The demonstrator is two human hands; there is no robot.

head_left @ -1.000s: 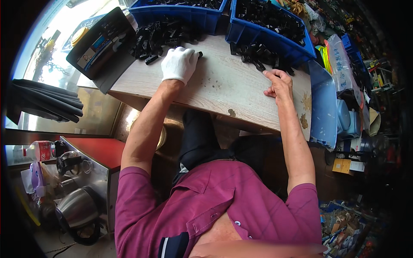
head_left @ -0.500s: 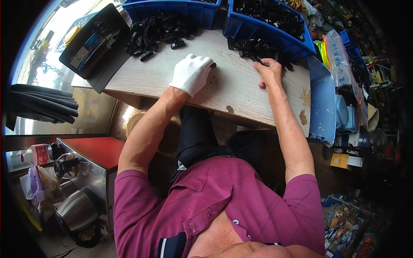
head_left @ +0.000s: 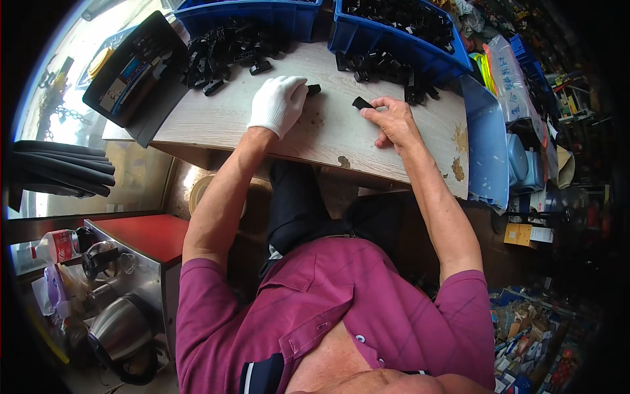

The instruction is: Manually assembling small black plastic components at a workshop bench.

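In a white knitted glove, my left hand [head_left: 277,107] is closed on a small black plastic part [head_left: 314,90], which sticks out past the fingertips on the right. My bare right hand [head_left: 392,123] pinches another black plastic part [head_left: 361,104] between thumb and fingers, above the table [head_left: 216,121]. A gap separates the two held parts. Beyond my left hand lies a heap of similar black parts [head_left: 226,49]. A second, smaller pile [head_left: 387,67] lies beyond my right hand, in front of a blue bin. The exact kind of these parts is too small to make out.
Two blue bins [head_left: 407,49] stand at the table's far side, the right one full of black parts. A tablet [head_left: 134,69] leans in a dark cover at the left. A light blue plastic container [head_left: 485,141] adjoins the right edge. A metal kettle [head_left: 125,328] sits lower left.
My right hand has come away from the small pile, moving left and nearer with a black part in its pinch. The part in my left hand now shows more.
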